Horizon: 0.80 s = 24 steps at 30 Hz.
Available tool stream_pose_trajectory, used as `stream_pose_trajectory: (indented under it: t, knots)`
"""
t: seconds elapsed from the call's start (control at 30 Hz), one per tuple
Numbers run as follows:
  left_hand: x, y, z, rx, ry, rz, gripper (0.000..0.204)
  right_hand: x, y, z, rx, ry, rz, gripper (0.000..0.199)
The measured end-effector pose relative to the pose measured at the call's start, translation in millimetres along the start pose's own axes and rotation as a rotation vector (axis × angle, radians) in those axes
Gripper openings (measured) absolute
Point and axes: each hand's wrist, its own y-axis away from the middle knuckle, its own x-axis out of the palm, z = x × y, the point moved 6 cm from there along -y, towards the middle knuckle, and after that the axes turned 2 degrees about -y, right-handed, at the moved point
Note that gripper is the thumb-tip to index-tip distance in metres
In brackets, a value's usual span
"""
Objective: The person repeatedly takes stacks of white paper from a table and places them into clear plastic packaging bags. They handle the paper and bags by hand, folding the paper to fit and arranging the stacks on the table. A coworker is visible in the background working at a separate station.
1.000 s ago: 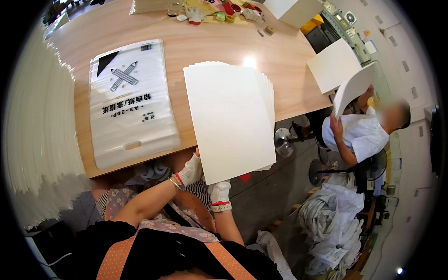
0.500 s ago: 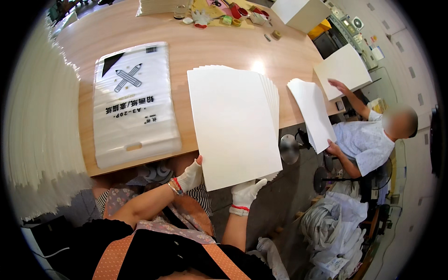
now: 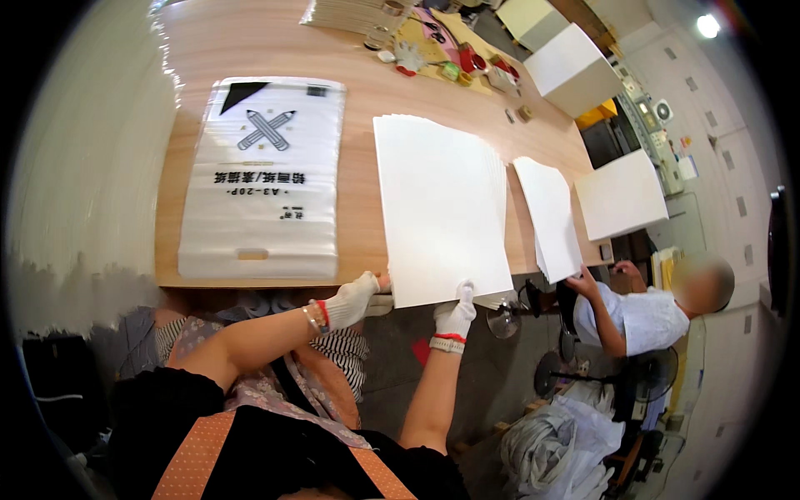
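Wooden table (image 3: 250, 50), pale and broad, fills much of the room ahead, with a grey floor below its near edge. Midway along that edge lies the paper (image 3: 442, 208), a slightly fanned stack of white sheets whose near end juts out over the edge. Both hands wear white gloves. The right hand (image 3: 455, 317) grips the near end of the paper, thumb on top and the other fingers hidden beneath. The left hand (image 3: 352, 302) is at the near left corner of the paper, its fingertips against the side; whether it grasps any sheets, I cannot tell. Left of the paper, clear bags (image 3: 258, 200) printed with crossed pencils lie flat, close to the near edge. Plastic film (image 3: 83, 167) is piled along the left edge. Toward the near right corner, a co-worker (image 3: 633, 321) has one hand (image 3: 586, 283) at the near end of a second stack (image 3: 550, 212). White blocks (image 3: 621, 196) stand at the right edge. Near the far edge are tape rolls (image 3: 451, 71), a spare glove (image 3: 408, 57) and a glass (image 3: 385, 25). Beyond the near right corner, on the person's side, are a fan (image 3: 654, 375) and bundled sacks (image 3: 558, 446).
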Motion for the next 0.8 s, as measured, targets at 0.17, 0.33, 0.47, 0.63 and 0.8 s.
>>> stream_pose_trajectory:
  t: [0.17, 0.33, 0.47, 0.63, 0.8]
  knots:
    - [-70, 89, -23, 0.172, -0.147, 0.076, 0.04, 18, -37, 6, 0.062, 0.026, -0.039, 0.034]
    - [-147, 177, -38, 0.413, -0.471, -0.3, 0.023, 23, -39, 5, 0.052, 0.101, -0.048, 0.048]
    - [-161, 210, -84, 0.703, -0.938, -0.542, 0.014, 25, 4, 1, 0.083, -0.06, -0.11, 0.054]
    - [-135, 198, -147, 0.833, -1.626, -0.804, 0.017, 26, 89, -31, -0.018, 0.017, 0.092, 0.039]
    - [-174, 159, -151, 0.844, -1.793, -0.667, 0.015, 101, 176, -74, 0.2, 0.337, 0.359, 0.034]
